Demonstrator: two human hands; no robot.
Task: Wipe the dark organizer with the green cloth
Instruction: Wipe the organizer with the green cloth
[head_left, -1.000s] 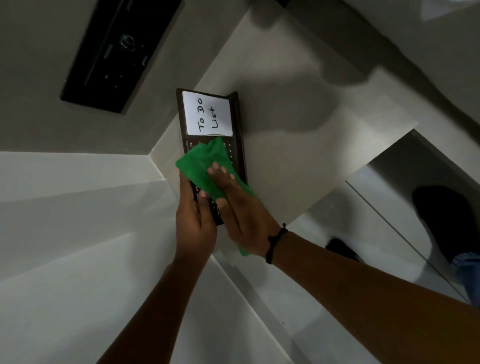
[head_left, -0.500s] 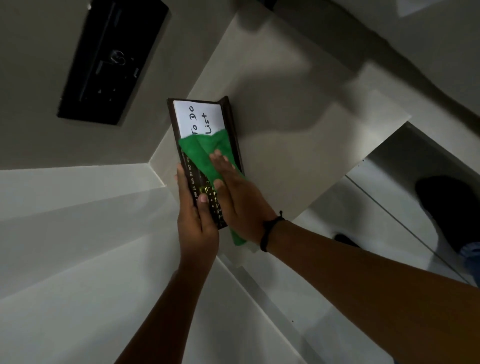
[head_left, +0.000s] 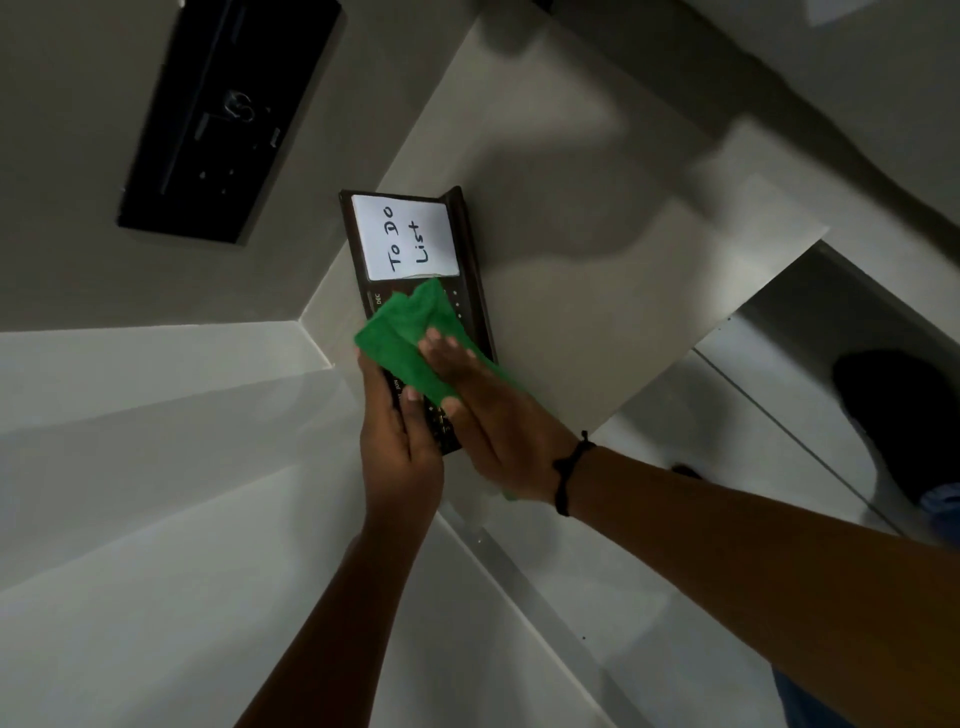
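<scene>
The dark organizer (head_left: 470, 270) lies on a pale shelf (head_left: 597, 312) in the middle of the view, with a white "To Do List" card (head_left: 405, 239) on its far half and month labels on its near half. My left hand (head_left: 397, 447) grips its near left edge, thumb on top. My right hand (head_left: 483, 410) presses the green cloth (head_left: 410, 338) flat against the organizer's near half, just below the card. The cloth's tail shows under my right wrist.
A black panel (head_left: 223, 114) is set in the grey wall at upper left. White surfaces (head_left: 156, 493) slope away at lower left. A dark shoe (head_left: 893, 415) stands on the floor at the right.
My right hand has drawn the cloth back toward me, off the card's lower edge, onto the organizer's near half. My left hand has kept its hold.
</scene>
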